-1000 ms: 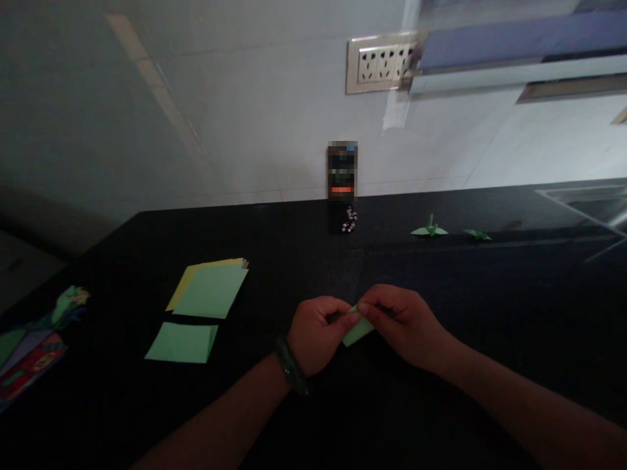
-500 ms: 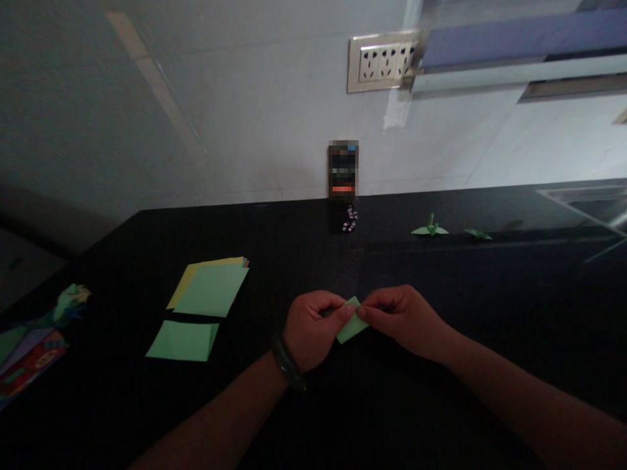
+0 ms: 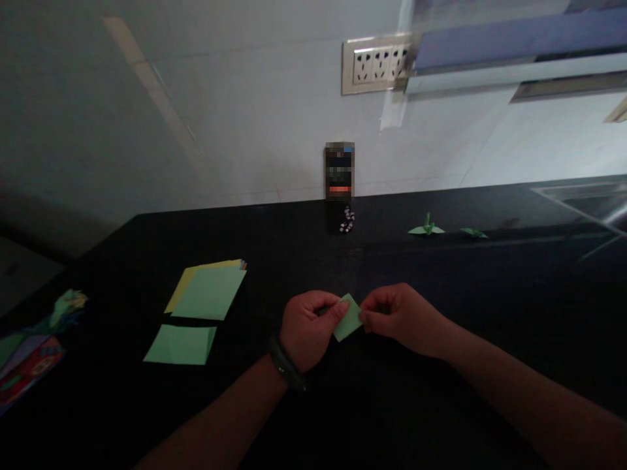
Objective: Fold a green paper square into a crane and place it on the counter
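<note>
"Left grip (image 3: 309, 329) first: what has it got?"

"Upper left part of a small folded green paper square (image 3: 349, 321), thumb laid on its face; the right grip (image 3: 399, 320) is narrow, thumb and fingertips together at the square's right corner, seemingly pinching it."

"Where does the square sit?"

"Between the two hands, point upward, over the black tabletop (image 3: 274, 245); whether its underside touches, I cannot tell."

"What has just changed?"

"Mostly the right grip; a second ago the two thumbs nearly met at the top edge and hid much of the paper; now the right has slid outward to the corner, leaving the top point and most of the face in plain view."

"Meaning what for the folding?"

"Probably that an edge has been run down and is being flattened, with the left grip as anchor; the layers are too small to count, so that is judgement."

"Anything else shifted?"

"Not that I see; the green origami crane (image 3: 427, 227) stands at the back right as before; the folded green sheet (image 3: 179, 344) and the paper stack (image 3: 209, 292) lie untouched on the left."
</note>
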